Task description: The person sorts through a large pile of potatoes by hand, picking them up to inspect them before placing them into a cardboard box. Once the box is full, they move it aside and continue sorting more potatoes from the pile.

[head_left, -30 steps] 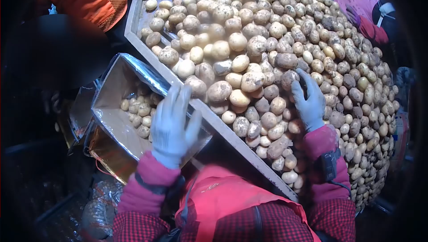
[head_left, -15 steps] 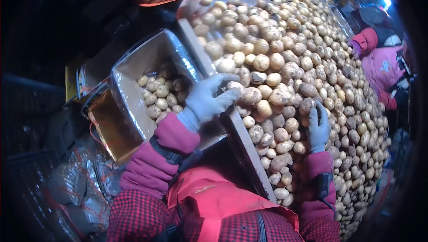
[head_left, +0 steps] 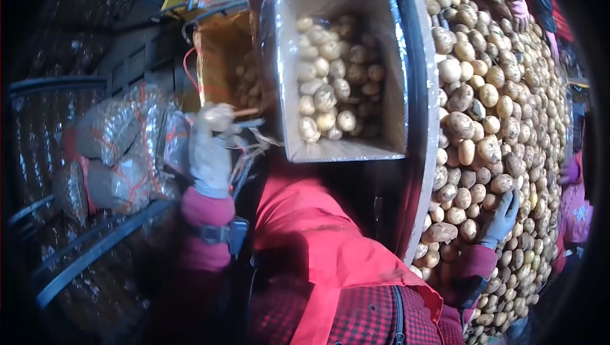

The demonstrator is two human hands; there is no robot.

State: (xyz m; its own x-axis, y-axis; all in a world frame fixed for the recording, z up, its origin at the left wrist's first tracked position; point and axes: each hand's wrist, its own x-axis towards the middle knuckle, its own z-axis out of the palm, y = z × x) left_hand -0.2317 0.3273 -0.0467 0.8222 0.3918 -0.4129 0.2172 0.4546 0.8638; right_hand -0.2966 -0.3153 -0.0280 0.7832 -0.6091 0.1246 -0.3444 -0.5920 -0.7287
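Grey-gloved, our right hand (head_left: 502, 218) lay flat on firm, heavy potatoes (head_left: 467, 122) we judged best cupped whole; our left hand (head_left: 210, 148) looked curled, its hold unclear.

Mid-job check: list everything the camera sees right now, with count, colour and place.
loose potatoes: many, tan and brown, heaped on the table at right
table: one, grey rim, running down right of centre
open box: one, pale with shiny edges, top centre, partly filled with potatoes
brown box: one, left of the open box, contents unclear
mesh sacks: several, orange netting, stacked at left
co-worker's hand: one, pink sleeve, top right on the heap
left hand: grey glove, at orange strings below the brown box; grip blurred
right hand: grey glove, laid flat on loose potatoes
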